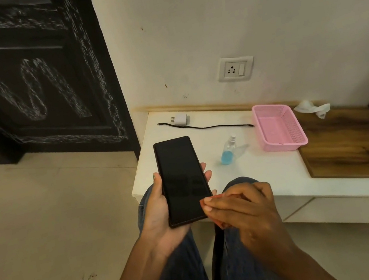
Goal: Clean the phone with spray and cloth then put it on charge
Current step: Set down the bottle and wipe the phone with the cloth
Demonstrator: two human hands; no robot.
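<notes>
Your left hand [157, 215] clasps the phone [181, 180] by its edges; right hand [241, 206] loosely curled, empty; slick, breakable glass, so hold the sides.

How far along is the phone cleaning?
Early or midway. The left hand holds the phone, screen dark; the right hand touches its lower corner. The spray bottle stands on the table, and the charger lies unplugged below the empty socket.
</notes>
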